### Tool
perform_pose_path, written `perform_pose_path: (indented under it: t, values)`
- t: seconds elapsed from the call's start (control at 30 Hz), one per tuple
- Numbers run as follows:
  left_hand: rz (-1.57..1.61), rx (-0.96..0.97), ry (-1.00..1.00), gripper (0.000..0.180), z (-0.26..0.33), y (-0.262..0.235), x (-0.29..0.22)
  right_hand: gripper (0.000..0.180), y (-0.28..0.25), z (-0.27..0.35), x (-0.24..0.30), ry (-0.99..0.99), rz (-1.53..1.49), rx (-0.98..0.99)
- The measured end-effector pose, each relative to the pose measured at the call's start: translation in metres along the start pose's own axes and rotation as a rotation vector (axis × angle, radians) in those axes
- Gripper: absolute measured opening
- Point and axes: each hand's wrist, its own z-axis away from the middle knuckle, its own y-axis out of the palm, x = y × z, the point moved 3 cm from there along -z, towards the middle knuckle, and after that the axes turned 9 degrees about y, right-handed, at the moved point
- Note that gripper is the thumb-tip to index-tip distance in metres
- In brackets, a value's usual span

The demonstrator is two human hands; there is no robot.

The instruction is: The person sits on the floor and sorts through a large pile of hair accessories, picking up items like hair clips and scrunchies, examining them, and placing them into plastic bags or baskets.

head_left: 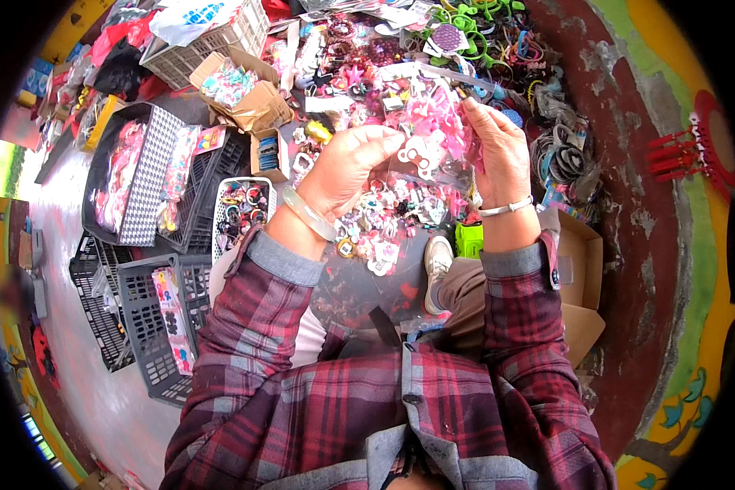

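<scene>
Between my hands is a clear plastic bag (434, 124) with bright pink pieces and a white bear-shaped piece showing in it. My left hand (349, 166), a pale bangle at its wrist, pinches the bag's left side between thumb and fingers. At the other side, my right hand (501, 149) closes on the bag's upper right edge, thumb up; a thin silvery bracelet circles that wrist. Below and behind the bag spreads a heap of small charms and trinkets (380, 237). The bag hides part of this heap.
Green headbands (469, 41) and coiled black bands (565, 155) lie at the far right. On the left are an open carton (257, 110), a white basket of hair ties (243, 196), a checked box (157, 155) and a grey crate (151, 327). My shoe (438, 265) stands beside the heap.
</scene>
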Motion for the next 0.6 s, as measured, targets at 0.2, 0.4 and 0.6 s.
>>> perform_pose_path:
  t: [0.2,0.4,0.6]
  values:
    - [-0.106,0.022,-0.039,0.015,0.002,-0.001,-0.001,0.013,0.011,0.003,-0.003,-0.043,-0.020,0.006]
    - [-0.158,0.031,-0.008,0.015,0.001,-0.002,-0.001,0.018,0.008,0.003,-0.005,0.008,0.017,0.008]
    - [0.147,0.058,-0.069,0.019,0.005,-0.003,-0.010,0.011,0.009,0.000,-0.005,0.054,-0.143,0.014]
